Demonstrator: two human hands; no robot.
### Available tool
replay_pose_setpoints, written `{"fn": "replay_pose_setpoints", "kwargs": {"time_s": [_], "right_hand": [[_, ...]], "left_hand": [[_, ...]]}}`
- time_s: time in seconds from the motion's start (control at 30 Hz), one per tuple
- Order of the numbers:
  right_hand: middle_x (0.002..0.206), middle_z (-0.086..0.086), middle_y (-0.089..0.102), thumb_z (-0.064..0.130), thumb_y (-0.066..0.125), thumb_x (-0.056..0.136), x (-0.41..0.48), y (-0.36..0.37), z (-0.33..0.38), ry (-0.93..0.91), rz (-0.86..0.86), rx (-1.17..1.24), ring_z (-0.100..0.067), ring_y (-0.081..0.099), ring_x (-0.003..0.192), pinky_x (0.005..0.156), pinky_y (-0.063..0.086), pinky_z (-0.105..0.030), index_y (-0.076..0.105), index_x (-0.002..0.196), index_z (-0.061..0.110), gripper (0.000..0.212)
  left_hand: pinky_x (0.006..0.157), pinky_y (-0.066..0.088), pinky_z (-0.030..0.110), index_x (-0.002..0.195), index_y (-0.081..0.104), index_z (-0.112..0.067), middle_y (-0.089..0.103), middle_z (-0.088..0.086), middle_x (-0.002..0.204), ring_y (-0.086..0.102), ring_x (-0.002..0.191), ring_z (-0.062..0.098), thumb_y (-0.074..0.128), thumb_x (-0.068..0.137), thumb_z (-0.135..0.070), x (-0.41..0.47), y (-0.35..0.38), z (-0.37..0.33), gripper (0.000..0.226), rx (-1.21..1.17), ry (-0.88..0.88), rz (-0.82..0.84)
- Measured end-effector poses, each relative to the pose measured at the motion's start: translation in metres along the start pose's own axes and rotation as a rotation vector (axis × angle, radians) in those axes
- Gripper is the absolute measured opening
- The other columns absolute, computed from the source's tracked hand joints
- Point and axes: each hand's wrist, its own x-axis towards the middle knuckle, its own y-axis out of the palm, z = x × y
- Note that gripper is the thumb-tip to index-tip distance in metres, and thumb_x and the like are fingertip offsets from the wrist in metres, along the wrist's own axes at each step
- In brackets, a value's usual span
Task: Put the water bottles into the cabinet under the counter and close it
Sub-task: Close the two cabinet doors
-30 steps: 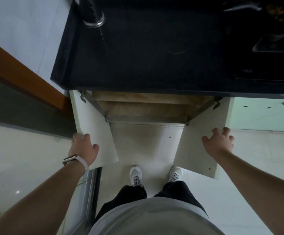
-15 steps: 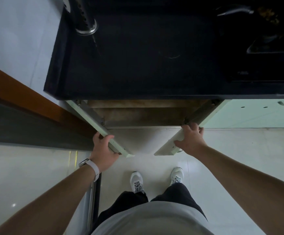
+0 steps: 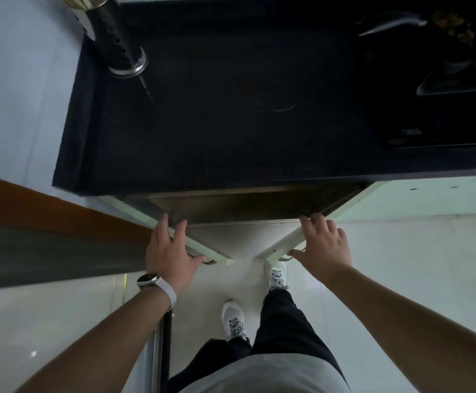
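Cabinet doors [image 3: 350,204] half-shut; left hand [image 3: 171,251] at seven o'clock, right hand [image 3: 323,245] at five, fingers spread, pressing them closed.

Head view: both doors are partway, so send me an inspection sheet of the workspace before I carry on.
Surface: black counter, dark and glossy.
Job's things: cabinet under the counter, with its left door and right door both ajar and angled toward each other. Water bottles: nothing seen, the inside is too dark to tell.
Clutter: perforated metal holder at the counter's back left; stove at the right.
Grips: left hand on the left door, fingers over its top edge; right hand spread on the right door.
Cables: nothing seen.
Surroundings: pale floor; neighbouring green door.
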Motion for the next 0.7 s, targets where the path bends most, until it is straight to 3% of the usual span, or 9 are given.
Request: {"fn": "replay_pose_setpoints", "kwargs": {"time_s": [0.17,0.27,0.4,0.6,0.7], "right_hand": [[0.148,-0.018,0.041,0.059,0.080,0.066,0.040,0.000,0.010,-0.164,-0.134,-0.027,-0.038,0.035,0.137,0.114,0.022,-0.053,0.037,0.145,0.019,0.099],[0.151,-0.020,0.034,0.057,0.082,0.064,0.062,-0.001,0.009,-0.280,-0.218,-0.032,-0.039,0.027,0.140,0.115,0.014,-0.058,0.029,0.149,0.019,0.107],[0.151,-0.020,0.038,0.059,0.079,0.066,0.087,-0.002,0.008,-0.357,-0.272,-0.062,-0.039,0.030,0.139,0.115,0.012,-0.060,0.031,0.148,0.017,0.104],[0.135,-0.017,0.053,0.042,0.084,0.064,0.114,-0.002,0.015,-0.320,-0.371,-0.030,-0.037,0.049,0.122,0.106,0.034,-0.060,0.052,0.138,0.016,0.085],[0.127,-0.015,0.057,0.028,0.078,0.069,0.124,0.000,0.020,-0.289,-0.442,-0.002,-0.035,0.052,0.113,0.102,0.036,-0.057,0.057,0.134,0.017,0.069]], "left_hand": [[0.109,0.038,0.058,0.145,0.048,-0.016,0.028,0.021,0.158,0.028,0.145,0.041,0.092,0.057,-0.053,0.036,0.002,-0.020,0.104,0.182,0.184,-0.082],[0.111,0.035,0.060,0.147,0.045,-0.015,0.027,0.021,0.159,0.027,0.145,0.041,0.091,0.057,-0.053,0.056,0.004,-0.031,0.109,0.232,0.251,-0.114],[0.110,0.035,0.062,0.147,0.040,-0.015,0.034,0.020,0.156,0.032,0.143,0.041,0.092,0.058,-0.049,0.082,0.010,-0.043,0.109,0.268,0.298,-0.184],[0.104,0.039,0.062,0.137,0.054,-0.010,0.053,0.022,0.137,0.048,0.125,0.044,0.089,0.065,-0.036,0.104,0.013,-0.056,0.083,0.265,0.274,-0.334],[0.099,0.041,0.060,0.134,0.058,-0.011,0.056,0.022,0.130,0.049,0.118,0.042,0.085,0.070,-0.030,0.109,0.016,-0.062,0.072,0.251,0.248,-0.394]]}}
